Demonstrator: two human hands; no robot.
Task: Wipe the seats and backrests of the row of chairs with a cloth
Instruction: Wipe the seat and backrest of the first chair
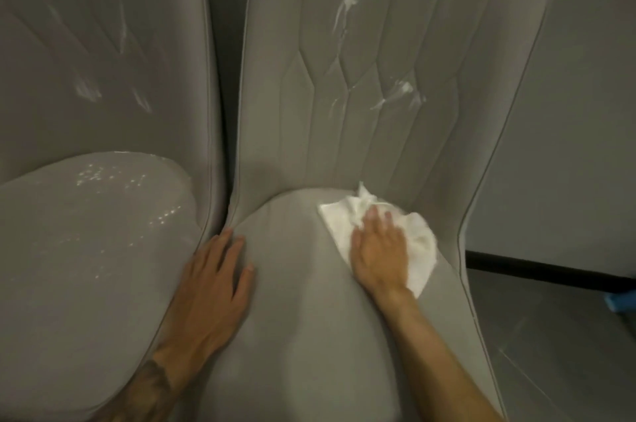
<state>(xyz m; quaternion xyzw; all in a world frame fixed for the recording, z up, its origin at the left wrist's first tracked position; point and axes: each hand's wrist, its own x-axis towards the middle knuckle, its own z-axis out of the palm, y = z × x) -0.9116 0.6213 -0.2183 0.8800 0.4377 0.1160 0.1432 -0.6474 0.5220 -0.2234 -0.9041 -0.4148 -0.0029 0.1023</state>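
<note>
Two grey upholstered chairs stand side by side. On the right chair's seat (303, 301), near its back right, my right hand (380, 249) presses flat on a crumpled white cloth (418, 242). My left hand (216, 277) lies flat with fingers spread on the same seat's left edge, holding nothing. The right chair's quilted backrest (361, 60) carries shiny streaks. To the left, the other chair's seat (86, 266) and backrest (86, 42) also show glossy wet marks.
A narrow dark gap (223, 77) separates the two backrests. A grey wall (578, 111) with a black skirting (550, 266) runs to the right, above a grey tiled floor (550, 352). A blue object (623, 301) peeks in at the right edge.
</note>
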